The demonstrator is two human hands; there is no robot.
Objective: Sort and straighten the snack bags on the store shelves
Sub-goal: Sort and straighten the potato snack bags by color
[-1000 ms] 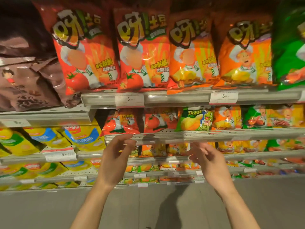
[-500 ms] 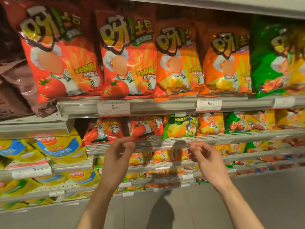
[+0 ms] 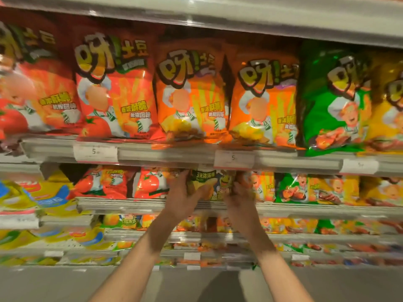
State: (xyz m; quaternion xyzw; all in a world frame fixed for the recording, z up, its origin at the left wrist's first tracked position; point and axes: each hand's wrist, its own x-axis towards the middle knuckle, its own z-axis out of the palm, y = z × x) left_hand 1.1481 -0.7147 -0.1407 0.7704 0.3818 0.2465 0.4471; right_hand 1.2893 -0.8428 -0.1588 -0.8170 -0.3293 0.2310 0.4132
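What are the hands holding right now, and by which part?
Both hands hold the small yellow-green snack bag on the second shelf: the left hand at its left edge, the right hand at its right edge.

Both bare forearms reach up and forward side by side, left hand (image 3: 182, 196) with fingers curled round one side of a small bag, right hand (image 3: 238, 198) blurred, fingers curled at its other side, both grips closed.
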